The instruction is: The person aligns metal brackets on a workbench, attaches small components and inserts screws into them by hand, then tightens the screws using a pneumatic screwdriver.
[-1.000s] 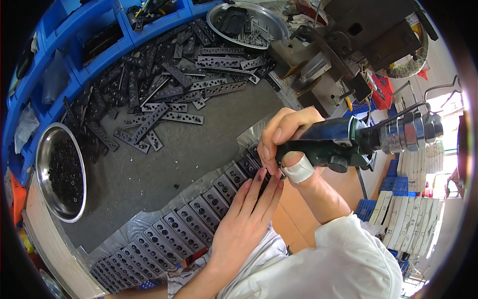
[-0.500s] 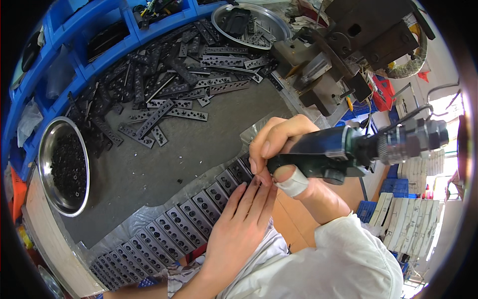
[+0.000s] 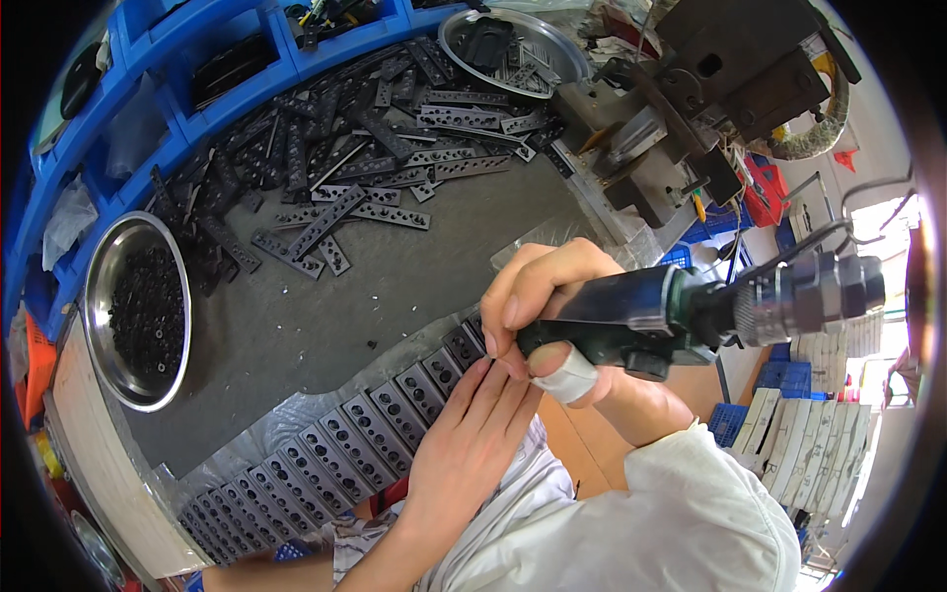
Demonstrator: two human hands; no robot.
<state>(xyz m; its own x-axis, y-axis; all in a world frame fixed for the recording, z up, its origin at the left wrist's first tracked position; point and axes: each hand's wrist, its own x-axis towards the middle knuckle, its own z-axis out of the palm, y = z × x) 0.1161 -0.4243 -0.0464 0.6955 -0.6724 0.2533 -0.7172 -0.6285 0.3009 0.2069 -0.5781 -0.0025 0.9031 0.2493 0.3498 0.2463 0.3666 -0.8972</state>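
My right hand, with white tape around the thumb, grips a dark green and black handheld power tool. The tool lies tilted, with a metal coupling at its right end; its working tip is hidden behind my fingers. Below it, my left hand rests with fingers stretched on the right end of a long row of black drilled metal bars. The left fingertips meet the right hand's fingertips. The bars stand side by side along the bench's near edge, with dark round pieces in their holes.
Loose drilled bars are heaped at the back. A steel bowl of small black parts stands left, and another bowl at the back. Blue bins border the far left. A heavy metal fixture stands at the right.
The bench and its contents have shifted slightly right and up in the view on the left side. My hands and the tool have moved slightly left along the row; the grip is the same.
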